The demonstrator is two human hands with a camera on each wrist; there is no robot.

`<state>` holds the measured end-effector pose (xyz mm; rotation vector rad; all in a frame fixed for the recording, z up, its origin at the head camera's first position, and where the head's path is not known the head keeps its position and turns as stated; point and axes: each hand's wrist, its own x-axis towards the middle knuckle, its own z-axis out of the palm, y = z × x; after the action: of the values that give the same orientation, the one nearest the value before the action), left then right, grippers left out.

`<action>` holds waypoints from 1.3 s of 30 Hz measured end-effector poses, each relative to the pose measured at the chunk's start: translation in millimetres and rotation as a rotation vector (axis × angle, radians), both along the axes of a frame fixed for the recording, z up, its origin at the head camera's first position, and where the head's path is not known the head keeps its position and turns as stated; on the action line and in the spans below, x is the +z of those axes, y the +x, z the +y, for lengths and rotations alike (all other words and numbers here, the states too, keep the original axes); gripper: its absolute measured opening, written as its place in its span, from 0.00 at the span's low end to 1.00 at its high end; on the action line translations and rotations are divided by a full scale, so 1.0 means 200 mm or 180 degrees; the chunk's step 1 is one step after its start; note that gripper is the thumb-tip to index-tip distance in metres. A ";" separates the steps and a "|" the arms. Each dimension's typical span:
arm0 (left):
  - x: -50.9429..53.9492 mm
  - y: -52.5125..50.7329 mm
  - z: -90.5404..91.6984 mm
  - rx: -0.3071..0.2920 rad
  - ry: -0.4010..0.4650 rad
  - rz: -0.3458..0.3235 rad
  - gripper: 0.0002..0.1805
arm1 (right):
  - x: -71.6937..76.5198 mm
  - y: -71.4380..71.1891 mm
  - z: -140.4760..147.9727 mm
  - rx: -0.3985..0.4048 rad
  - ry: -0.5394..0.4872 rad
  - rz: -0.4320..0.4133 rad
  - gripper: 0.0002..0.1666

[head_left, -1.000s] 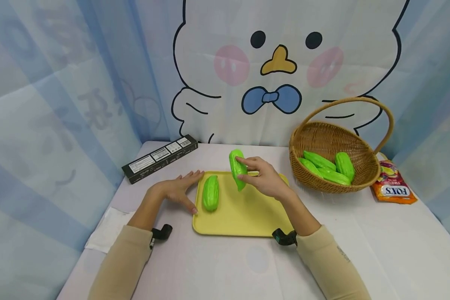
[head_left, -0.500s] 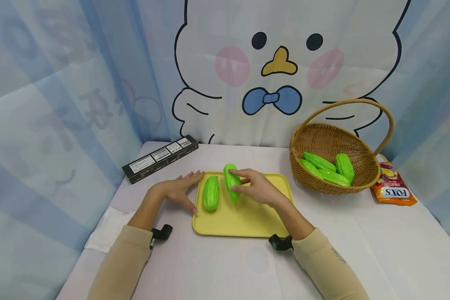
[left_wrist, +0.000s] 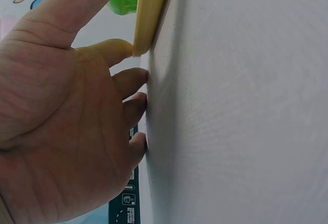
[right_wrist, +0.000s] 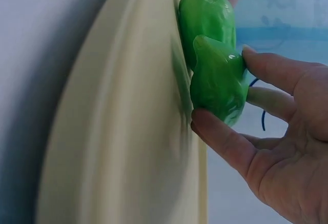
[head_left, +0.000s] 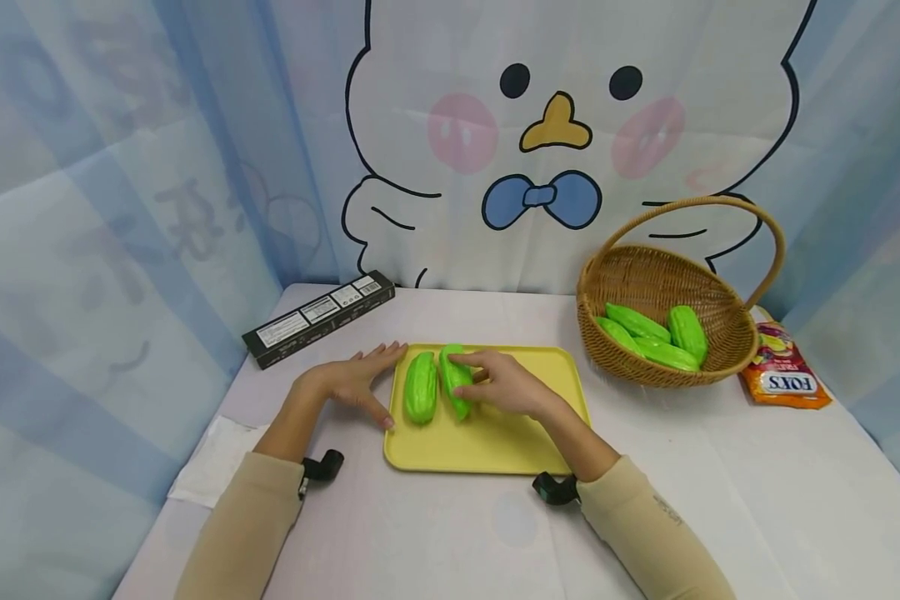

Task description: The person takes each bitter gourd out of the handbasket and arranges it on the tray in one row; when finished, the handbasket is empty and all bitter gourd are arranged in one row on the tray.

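A bright green, ridged bitter melon (head_left: pixel 455 383) is pinched between the thumb and fingers of my right hand (head_left: pixel 506 383). In the right wrist view this held bitter melon (right_wrist: pixel 218 80) is low over the yellow tray (head_left: pixel 495 442), its pointed end facing the camera; whether it touches the tray I cannot tell. Just left of it, a second bitter melon (head_left: pixel 421 388) lies lengthwise on the tray. My left hand (head_left: pixel 354 382) has its fingers spread at the tray's left edge. Thumb and index finger touch the rim, and the other fingertips rest on the table in the left wrist view.
On the right stands a wicker basket (head_left: pixel 596 350) with a tall handle and several more bitter melons inside. A red and orange snack packet (head_left: pixel 786 375) lies beside it. A long black box (head_left: pixel 318 318) is at the back left, and a white tissue (head_left: pixel 213 462) at the left edge.
My right hand has carried the bitter melon down and to the left, from above the tray's back edge to beside the other one. The left hand has stayed at the tray's edge.
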<state>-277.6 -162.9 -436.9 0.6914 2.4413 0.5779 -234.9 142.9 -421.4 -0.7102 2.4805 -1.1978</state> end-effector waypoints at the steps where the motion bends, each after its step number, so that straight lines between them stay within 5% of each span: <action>1: 0.00 0.00 0.00 -0.0003 -0.0001 -0.0003 0.78 | 0.00 0.00 0.00 -0.0013 0.0032 -0.0012 0.36; 39: 0.01 0.00 0.00 0.0020 -0.0005 -0.0038 0.78 | -0.02 0.02 -0.04 0.0213 0.0219 0.0190 0.41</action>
<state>-276.9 -163.3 -435.8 0.6779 2.4337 0.5808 -230.1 135.3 -425.8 -0.8147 2.5117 -1.0773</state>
